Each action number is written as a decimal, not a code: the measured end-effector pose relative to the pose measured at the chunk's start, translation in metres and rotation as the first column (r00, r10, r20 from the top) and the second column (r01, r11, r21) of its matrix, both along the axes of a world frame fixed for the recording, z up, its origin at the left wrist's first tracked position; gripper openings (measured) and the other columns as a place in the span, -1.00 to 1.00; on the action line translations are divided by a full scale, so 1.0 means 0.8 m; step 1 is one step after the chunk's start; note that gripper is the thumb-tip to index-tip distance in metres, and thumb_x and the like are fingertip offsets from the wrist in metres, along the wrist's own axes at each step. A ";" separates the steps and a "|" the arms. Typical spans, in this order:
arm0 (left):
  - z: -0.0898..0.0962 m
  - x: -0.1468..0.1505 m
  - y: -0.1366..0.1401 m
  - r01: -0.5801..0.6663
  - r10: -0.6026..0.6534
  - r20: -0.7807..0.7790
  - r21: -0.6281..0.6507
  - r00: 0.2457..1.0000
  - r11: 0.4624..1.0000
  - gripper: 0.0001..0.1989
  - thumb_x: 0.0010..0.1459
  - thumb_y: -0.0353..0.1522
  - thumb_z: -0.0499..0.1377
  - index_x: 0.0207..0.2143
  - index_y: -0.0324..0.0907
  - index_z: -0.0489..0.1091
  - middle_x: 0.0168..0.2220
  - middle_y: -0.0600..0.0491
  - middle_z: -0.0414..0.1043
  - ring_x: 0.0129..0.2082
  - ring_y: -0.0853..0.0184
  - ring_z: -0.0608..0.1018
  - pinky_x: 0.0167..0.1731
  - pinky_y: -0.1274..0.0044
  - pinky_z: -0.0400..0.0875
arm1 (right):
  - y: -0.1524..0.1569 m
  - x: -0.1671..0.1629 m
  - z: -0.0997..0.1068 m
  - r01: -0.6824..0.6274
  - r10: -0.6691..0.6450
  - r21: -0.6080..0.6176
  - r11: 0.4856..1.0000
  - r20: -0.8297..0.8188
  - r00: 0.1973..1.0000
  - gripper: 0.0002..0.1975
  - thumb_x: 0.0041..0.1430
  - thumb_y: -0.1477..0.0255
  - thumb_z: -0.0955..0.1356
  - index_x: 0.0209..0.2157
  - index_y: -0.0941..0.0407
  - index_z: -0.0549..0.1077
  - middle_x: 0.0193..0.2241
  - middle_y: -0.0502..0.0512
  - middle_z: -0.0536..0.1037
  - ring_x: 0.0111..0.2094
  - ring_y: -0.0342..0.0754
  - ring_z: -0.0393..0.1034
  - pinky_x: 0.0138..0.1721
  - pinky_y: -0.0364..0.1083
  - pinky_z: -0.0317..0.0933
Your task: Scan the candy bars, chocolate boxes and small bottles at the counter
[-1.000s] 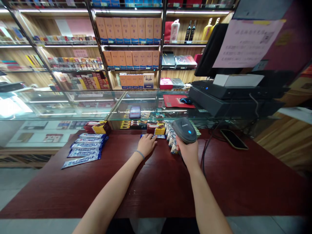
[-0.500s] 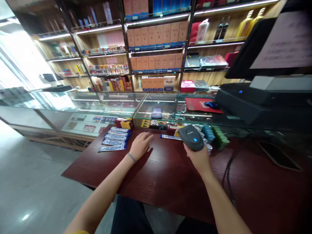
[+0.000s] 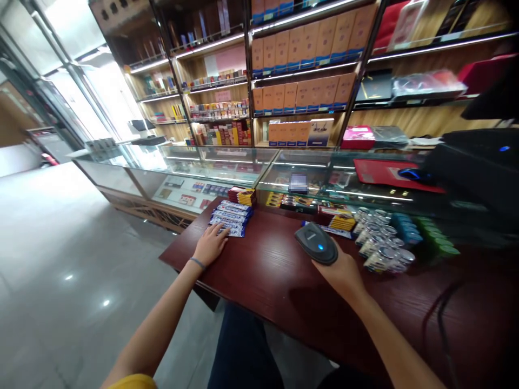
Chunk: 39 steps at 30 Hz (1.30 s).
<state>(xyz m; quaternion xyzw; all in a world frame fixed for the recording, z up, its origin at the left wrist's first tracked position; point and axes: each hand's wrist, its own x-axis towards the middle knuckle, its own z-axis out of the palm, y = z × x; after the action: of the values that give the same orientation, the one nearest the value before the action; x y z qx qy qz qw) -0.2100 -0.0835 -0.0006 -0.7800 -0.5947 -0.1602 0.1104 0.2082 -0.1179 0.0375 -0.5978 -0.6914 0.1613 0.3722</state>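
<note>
My right hand (image 3: 344, 274) is wrapped round the handle of a black barcode scanner (image 3: 315, 243), which shows a small blue light and hangs above the tabletop. At the left, my left hand (image 3: 211, 246) reaches over the near end of a row of blue-and-white stick packets (image 3: 232, 212). Its fingers are stretched out and apart at the nearest packet; whether they press on it I cannot tell. Behind the scanner lies another blue-and-white packet (image 3: 343, 232), partly hidden. Small silver-topped containers (image 3: 379, 237) stand in rows to the right of the scanner.
Both hands are over a dark red wooden table (image 3: 259, 270). Stacked yellow-and-red packs (image 3: 243, 195) sit behind the stick packets. A glass counter (image 3: 227, 165) runs along the back. Blue tins (image 3: 405, 229), green tins (image 3: 440, 237) and a black cable (image 3: 441, 319) are at the right.
My left hand has moved left to the stick packets. The scanner stays in my right hand, now tipped a little differently. The view has turned left.
</note>
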 end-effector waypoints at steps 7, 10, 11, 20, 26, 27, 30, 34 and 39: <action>-0.006 -0.003 -0.002 -0.004 0.007 0.098 -0.029 0.995 1.000 -0.65 0.37 -0.28 0.05 0.12 -0.06 0.47 0.07 -0.08 0.49 0.08 0.14 0.48 0.13 0.29 0.35 | -0.009 -0.024 0.001 -0.092 0.084 0.008 0.996 0.339 0.937 -0.74 0.11 0.28 0.38 -0.14 0.01 0.39 -0.45 0.05 0.66 -0.37 0.21 0.62 -0.47 -0.07 0.19; -0.001 -0.001 -0.004 0.018 -0.012 0.129 -0.046 0.992 0.999 -0.69 0.36 -0.27 0.08 0.06 -0.03 0.51 0.00 -0.05 0.54 0.01 0.16 0.52 0.04 0.34 0.38 | -0.011 -0.026 0.000 -0.113 0.095 0.024 0.993 0.380 0.920 -0.77 0.12 0.31 0.38 -0.17 0.01 0.38 -0.47 0.03 0.65 -0.38 0.19 0.62 -0.48 -0.08 0.17; 0.002 0.000 -0.004 0.018 -0.011 0.126 -0.050 0.992 0.999 -0.70 0.36 -0.27 0.09 0.04 -0.02 0.52 -0.01 -0.05 0.55 -0.01 0.16 0.52 0.00 0.35 0.39 | -0.011 -0.026 -0.001 -0.117 0.096 0.032 0.993 0.386 0.918 -0.76 0.12 0.31 0.38 -0.16 0.01 0.38 -0.47 0.03 0.66 -0.38 0.19 0.62 -0.48 -0.08 0.17; 0.025 0.050 0.004 0.038 -0.035 0.037 -0.058 0.999 0.998 -0.76 0.35 -0.35 0.09 -0.01 -0.06 0.50 -0.21 -0.05 0.60 -0.22 0.22 0.59 -0.25 0.50 0.34 | -0.006 -0.014 -0.008 -0.116 0.059 0.155 0.981 0.329 0.942 -0.65 0.10 0.33 0.37 -0.05 0.07 0.38 -0.45 0.09 0.66 -0.38 0.23 0.62 -0.49 -0.07 0.22; 0.044 0.142 0.045 0.016 -0.023 0.610 0.017 0.792 1.000 -0.74 0.38 -0.28 0.02 -0.07 -0.11 0.48 -0.21 -0.04 0.59 -0.22 0.25 0.60 -0.25 0.52 0.38 | -0.007 -0.005 0.002 -0.059 0.004 0.192 0.980 0.274 0.962 -0.76 0.09 0.36 0.36 -0.16 0.03 0.39 -0.47 0.06 0.64 -0.40 0.22 0.62 -0.49 -0.07 0.22; 0.047 0.159 0.056 0.054 -0.016 0.734 -0.028 0.679 0.998 -0.74 0.37 -0.26 0.02 -0.11 -0.12 0.48 -0.26 -0.02 0.58 -0.26 0.26 0.61 -0.27 0.52 0.41 | -0.007 -0.004 0.004 -0.052 -0.003 0.198 0.979 0.266 0.964 -0.75 0.09 0.36 0.36 -0.16 0.04 0.39 -0.47 0.06 0.64 -0.40 0.21 0.62 -0.48 -0.07 0.22; 0.050 0.205 0.089 0.257 0.176 0.967 -0.219 0.182 0.941 -0.72 0.33 -0.18 0.07 -0.16 -0.18 0.46 -0.33 -0.01 0.55 -0.41 0.30 0.62 -0.45 0.55 0.44 | -0.007 0.000 0.006 -0.019 -0.032 0.207 0.978 0.240 0.970 -0.72 0.08 0.36 0.36 -0.12 0.02 0.38 -0.45 0.03 0.64 -0.41 0.16 0.61 -0.48 -0.09 0.21; 0.045 0.246 0.111 0.469 0.400 0.895 -0.273 -0.196 0.840 -0.74 0.26 -0.19 0.19 -0.16 -0.21 0.40 -0.27 -0.04 0.55 -0.42 0.31 0.64 -0.54 0.60 0.44 | -0.005 0.004 0.006 0.036 -0.078 0.176 0.984 0.233 0.969 -0.69 0.11 0.30 0.38 -0.09 -0.02 0.36 -0.44 0.00 0.65 -0.42 0.14 0.61 -0.49 -0.10 0.20; 0.028 0.255 0.107 0.566 0.413 0.874 -0.212 -0.255 0.797 -0.67 0.17 -0.19 0.30 -0.12 -0.20 0.41 -0.18 -0.10 0.56 -0.30 0.25 0.67 -0.47 0.57 0.51 | -0.003 0.008 0.007 -0.015 -0.021 0.130 0.991 0.276 0.961 -0.60 0.13 0.30 0.37 0.01 0.02 0.29 -0.38 0.03 0.67 -0.39 0.16 0.62 -0.47 -0.09 0.21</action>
<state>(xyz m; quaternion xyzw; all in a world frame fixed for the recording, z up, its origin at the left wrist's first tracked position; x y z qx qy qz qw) -0.0059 0.0021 0.0215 -0.3612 -0.3927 -0.5230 -0.6647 0.2144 -0.1206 0.0427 -0.5898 -0.7448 0.0300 0.3107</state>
